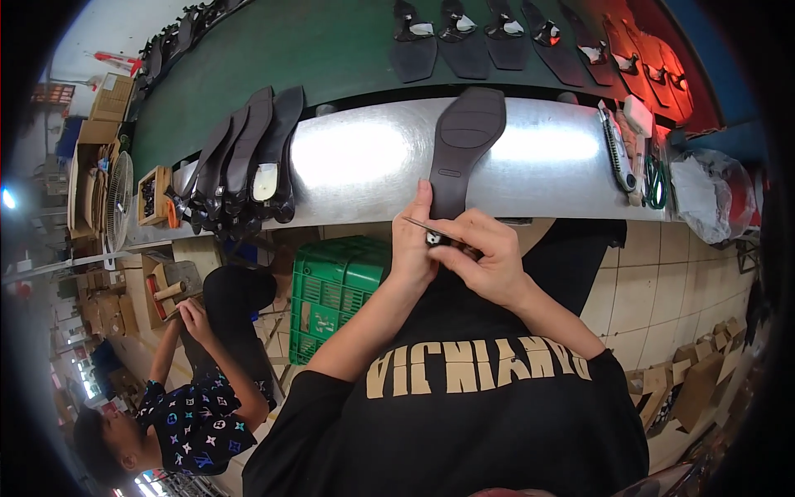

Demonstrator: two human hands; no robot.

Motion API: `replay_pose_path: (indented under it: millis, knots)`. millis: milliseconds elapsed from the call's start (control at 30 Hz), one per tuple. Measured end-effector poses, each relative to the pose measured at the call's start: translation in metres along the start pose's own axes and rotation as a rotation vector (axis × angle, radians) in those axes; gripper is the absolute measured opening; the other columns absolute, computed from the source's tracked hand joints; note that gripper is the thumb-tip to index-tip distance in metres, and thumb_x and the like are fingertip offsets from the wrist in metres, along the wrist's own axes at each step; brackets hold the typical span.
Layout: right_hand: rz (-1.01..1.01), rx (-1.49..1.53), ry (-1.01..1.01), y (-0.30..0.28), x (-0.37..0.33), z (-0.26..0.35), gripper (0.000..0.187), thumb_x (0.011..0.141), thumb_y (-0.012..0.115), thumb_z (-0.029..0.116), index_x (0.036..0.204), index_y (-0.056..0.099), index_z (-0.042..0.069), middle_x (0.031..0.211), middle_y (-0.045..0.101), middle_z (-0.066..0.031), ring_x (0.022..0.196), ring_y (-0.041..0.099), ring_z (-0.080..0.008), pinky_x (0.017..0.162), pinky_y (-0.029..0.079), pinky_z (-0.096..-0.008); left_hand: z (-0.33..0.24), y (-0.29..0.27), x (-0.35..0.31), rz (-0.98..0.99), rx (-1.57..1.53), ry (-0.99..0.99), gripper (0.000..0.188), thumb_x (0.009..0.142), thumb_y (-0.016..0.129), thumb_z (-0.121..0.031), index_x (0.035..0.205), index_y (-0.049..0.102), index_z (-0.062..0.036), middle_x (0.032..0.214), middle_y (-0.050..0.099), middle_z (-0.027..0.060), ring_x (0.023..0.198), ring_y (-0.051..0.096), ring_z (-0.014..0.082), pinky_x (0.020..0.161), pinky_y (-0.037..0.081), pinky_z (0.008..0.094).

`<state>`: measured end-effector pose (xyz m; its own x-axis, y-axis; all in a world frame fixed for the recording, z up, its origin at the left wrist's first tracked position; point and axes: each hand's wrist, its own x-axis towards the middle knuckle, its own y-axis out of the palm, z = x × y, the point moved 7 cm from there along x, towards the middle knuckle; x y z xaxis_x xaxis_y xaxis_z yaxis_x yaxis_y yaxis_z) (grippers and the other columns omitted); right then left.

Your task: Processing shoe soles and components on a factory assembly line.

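Observation:
A dark brown sandal sole [469,124] extends over the bench's front edge, its broad toe end pointing away from me. My left hand [411,240] is closed around its narrow heel end, the thumb pressed along the side. In a pinch, my right hand [489,248] holds a thin metal tool [425,226] across that heel end; its exact kind cannot be made out. Between the two hands is a small black-and-white part [434,238], mostly covered by fingers.
Several dark soles [248,149] are stacked at the bench's left. Sandals [505,33] line the green belt [331,50] beyond. A utility knife [617,149] and a plastic bag [712,190] lie right. Below left are a green crate [331,290] and a co-worker [199,406].

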<state>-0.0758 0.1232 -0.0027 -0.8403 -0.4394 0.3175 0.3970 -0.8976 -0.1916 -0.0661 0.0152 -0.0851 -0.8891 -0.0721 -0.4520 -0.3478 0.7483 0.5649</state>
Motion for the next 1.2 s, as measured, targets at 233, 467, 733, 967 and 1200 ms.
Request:
replay_pose_path:
  millis: [233,467,733,967,1200]
  knots:
    - [-0.089,-0.070,-0.083,0.000,0.000,-0.003,0.031,0.075,0.075,0.000,0.106,0.071,0.001,0.078,0.063,-0.0077,0.059,0.057,-0.0153,0.053,0.044,-0.0260,-0.006,0.008,0.007,-0.151,-0.025,0.095,0.036,0.098,0.060,-0.032,0.070,0.060,-0.0093,0.064,0.057,-0.0035,0.054,0.049,0.0045,0.048,0.037,0.0221]
    - [-0.033,-0.351,-0.353,0.016,0.007,0.020,0.028,0.076,0.073,0.003,0.103,0.069,0.000,0.081,0.063,-0.0097,0.065,0.062,-0.0250,0.055,0.049,-0.0334,0.008,-0.019,0.013,-0.175,-0.066,-0.074,0.023,0.091,0.071,-0.024,0.090,0.070,-0.0015,0.079,0.064,0.0003,0.067,0.056,0.0074,0.060,0.045,0.0225]
    - [-0.132,-0.411,-0.107,-0.059,0.038,0.005,0.039,0.091,0.045,-0.005,0.126,0.060,0.001,0.088,0.047,-0.0082,0.074,0.047,-0.0164,0.063,0.039,-0.0268,-0.253,-0.077,-0.036,-0.416,0.678,0.875,0.013,0.090,0.069,-0.014,0.097,0.072,-0.0026,0.087,0.068,-0.0004,0.078,0.059,0.0062,0.071,0.047,0.0219]
    - [-0.295,-0.883,0.040,-0.159,0.038,-0.049,0.026,0.091,0.054,0.002,0.114,0.066,0.003,0.086,0.055,-0.0123,0.079,0.055,-0.0286,0.069,0.045,-0.0376,-0.404,-0.218,-0.068,-1.004,2.039,0.772,0.013,0.074,0.073,-0.023,0.085,0.078,-0.0160,0.082,0.069,0.0165,0.077,0.066,0.0372,0.071,0.051,0.0456]
    - [-0.288,-1.155,0.212,-0.217,0.020,-0.099,0.030,0.090,0.059,0.009,0.119,0.063,0.008,0.093,0.058,-0.0117,0.092,0.055,-0.0318,0.078,0.047,-0.0431,-0.412,-0.134,-0.036,-0.932,1.410,1.058,0.019,0.081,0.076,-0.019,0.090,0.075,-0.0027,0.086,0.070,0.0088,0.075,0.066,0.0163,0.070,0.051,0.0287]
